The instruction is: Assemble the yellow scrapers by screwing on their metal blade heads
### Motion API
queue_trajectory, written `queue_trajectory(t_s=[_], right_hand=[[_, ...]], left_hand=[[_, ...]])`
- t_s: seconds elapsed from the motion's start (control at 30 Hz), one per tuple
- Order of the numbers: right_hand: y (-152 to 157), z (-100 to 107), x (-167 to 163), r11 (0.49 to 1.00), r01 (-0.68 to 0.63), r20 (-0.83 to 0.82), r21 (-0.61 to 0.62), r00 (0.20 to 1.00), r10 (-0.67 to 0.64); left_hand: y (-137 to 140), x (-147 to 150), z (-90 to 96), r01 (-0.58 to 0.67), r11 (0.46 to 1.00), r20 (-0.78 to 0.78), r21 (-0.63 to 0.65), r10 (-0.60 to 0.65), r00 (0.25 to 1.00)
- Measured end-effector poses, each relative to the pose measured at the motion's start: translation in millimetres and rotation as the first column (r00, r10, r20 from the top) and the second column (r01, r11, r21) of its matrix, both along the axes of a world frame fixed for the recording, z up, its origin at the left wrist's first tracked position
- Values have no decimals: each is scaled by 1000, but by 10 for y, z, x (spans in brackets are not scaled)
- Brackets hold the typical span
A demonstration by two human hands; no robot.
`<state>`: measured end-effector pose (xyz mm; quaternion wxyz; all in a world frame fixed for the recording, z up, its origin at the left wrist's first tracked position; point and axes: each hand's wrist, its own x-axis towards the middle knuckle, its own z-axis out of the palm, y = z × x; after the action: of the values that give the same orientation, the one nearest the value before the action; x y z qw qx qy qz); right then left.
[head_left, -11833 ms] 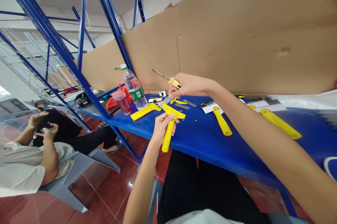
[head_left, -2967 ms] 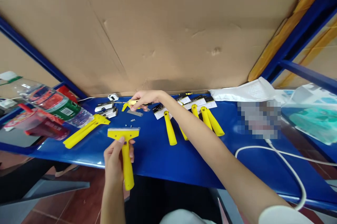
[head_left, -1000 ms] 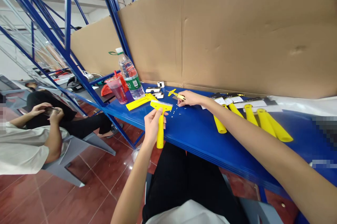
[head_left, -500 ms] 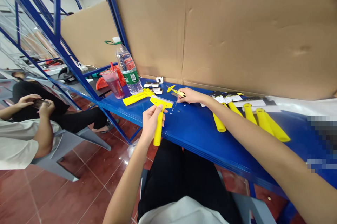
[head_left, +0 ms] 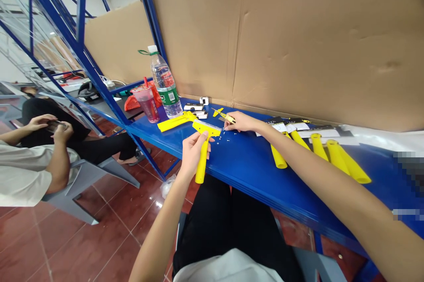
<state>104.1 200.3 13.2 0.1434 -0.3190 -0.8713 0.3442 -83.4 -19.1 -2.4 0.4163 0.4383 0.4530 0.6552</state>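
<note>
My left hand (head_left: 193,151) is closed around the handle of a yellow scraper (head_left: 200,167), its wide head with a clear strip pointing up and away from me. To its right, my right hand (head_left: 243,122) holds a yellow-and-black screwdriver (head_left: 229,118) with its thin shaft pointing left. The fingertips of that hand reach down to the tabletop beside several small screws (head_left: 228,140); whether they pinch a screw is too small to tell. Behind the scraper lies another yellow scraper (head_left: 174,123). A small yellow piece (head_left: 217,112) rests near the screwdriver's shaft.
On the blue table (head_left: 245,154), several yellow handles (head_left: 319,147) lie at the right by black-and-white packets (head_left: 281,125). A water bottle (head_left: 167,85) and a pink cup (head_left: 147,103) stand at the left. Cardboard (head_left: 281,43) walls the back. A person (head_left: 36,154) sits at far left.
The whole view has shifted slightly, so things appear a little further right. Both hands keep their holds, and the right fingertips remain down by the screws.
</note>
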Motion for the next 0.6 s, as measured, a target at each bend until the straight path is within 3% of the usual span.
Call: queue_trajectory(t_s=[0.6], right_hand=[[-22,49,56,999,-38,-19,10,999,39]], left_hand=[[5,-36,-33,28,1000,17,13,-28,999]])
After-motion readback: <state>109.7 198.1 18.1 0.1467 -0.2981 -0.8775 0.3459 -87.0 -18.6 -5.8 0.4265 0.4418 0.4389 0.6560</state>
